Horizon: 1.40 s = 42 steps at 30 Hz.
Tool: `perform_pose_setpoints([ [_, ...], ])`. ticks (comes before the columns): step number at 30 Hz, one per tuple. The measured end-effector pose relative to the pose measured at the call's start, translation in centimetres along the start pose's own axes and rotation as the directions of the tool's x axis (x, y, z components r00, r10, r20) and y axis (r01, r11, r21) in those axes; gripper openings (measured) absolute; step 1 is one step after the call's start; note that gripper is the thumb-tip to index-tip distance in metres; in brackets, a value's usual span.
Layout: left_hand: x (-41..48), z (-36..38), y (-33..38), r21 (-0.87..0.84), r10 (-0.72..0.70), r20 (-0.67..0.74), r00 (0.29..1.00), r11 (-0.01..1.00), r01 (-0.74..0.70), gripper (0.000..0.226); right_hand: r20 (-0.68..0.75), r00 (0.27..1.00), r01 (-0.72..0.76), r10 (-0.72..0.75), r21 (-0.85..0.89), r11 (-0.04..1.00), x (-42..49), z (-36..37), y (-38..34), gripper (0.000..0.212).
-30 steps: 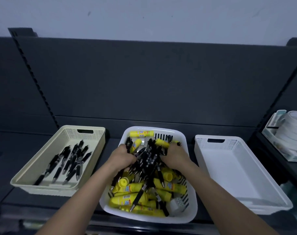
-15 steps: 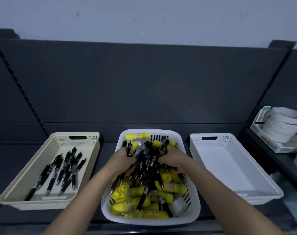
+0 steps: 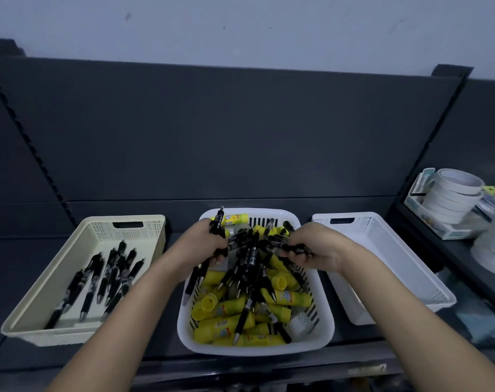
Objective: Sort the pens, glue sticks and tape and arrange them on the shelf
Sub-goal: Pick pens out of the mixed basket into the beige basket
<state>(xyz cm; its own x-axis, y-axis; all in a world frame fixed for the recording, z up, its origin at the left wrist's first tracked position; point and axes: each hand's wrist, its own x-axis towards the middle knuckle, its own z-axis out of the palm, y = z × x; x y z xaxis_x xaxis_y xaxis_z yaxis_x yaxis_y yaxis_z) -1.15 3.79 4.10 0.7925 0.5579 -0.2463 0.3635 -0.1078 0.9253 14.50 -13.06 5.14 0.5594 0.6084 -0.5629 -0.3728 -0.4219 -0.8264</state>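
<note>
1. The black pens point(image 3: 249, 258) lie tangled over the yellow glue sticks point(image 3: 226, 325) in the white middle basket point(image 3: 254, 350), with both hands in the heap.
2. The left hand point(image 3: 204, 246) curls its fingers round several pens, 1 poking up past the knuckles. The right hand point(image 3: 315, 248) pinches a few barrels lying crosswise.
3. Both bundles splay at odd angles, so a lift will probably let a loose pen slide out, back into the heap or over the rim.
4. A clip or tip may snag a glue stick and drag it along, mixing the sorts.
5. The cream tray point(image 3: 28, 332) on the left already holds pens. A pen dropped on the way would land on the dark shelf point(image 3: 240, 363) and be hard to spot.
6. The white tray point(image 3: 438, 304) sits just beside the basket on the right, and a hasty pull with that arm might knock it. The tape rolls point(image 3: 453, 199) stand well apart.
</note>
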Motion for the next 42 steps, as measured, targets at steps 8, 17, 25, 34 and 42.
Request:
perform_pose_setpoints([
  [8,-0.4,0.9,0.6,-0.145,0.138,-0.010,0.990,0.980,-0.138,0.013,-0.018,0.996,0.088,-0.089,0.425,0.901,-1.4,1.1,0.9,0.014],
  [17,-0.1,5.0,1.9,-0.175,0.252,0.041,0.967,0.955,-0.241,0.020,-0.036,0.989,0.145,-0.147,0.502,0.853,-2.1,-0.5,2.5,0.011],
  [25,1.1,12.2,6.6,-0.327,0.281,0.170,0.945,0.920,-0.215,0.023,-0.110,0.953,0.301,-0.282,0.443,0.845,-2.4,-7.1,1.2,0.013],
  [34,5.1,24.5,7.9,-0.461,0.014,0.258,0.966,0.881,0.110,0.031,-0.210,0.965,0.237,-0.160,0.423,0.875,0.5,-17.3,3.4,0.012],
  [42,7.2,30.1,6.1,-0.429,-0.134,0.162,0.978,0.883,0.192,0.028,-0.242,0.968,0.144,-0.062,0.334,0.931,3.4,-20.7,6.5,0.028],
])
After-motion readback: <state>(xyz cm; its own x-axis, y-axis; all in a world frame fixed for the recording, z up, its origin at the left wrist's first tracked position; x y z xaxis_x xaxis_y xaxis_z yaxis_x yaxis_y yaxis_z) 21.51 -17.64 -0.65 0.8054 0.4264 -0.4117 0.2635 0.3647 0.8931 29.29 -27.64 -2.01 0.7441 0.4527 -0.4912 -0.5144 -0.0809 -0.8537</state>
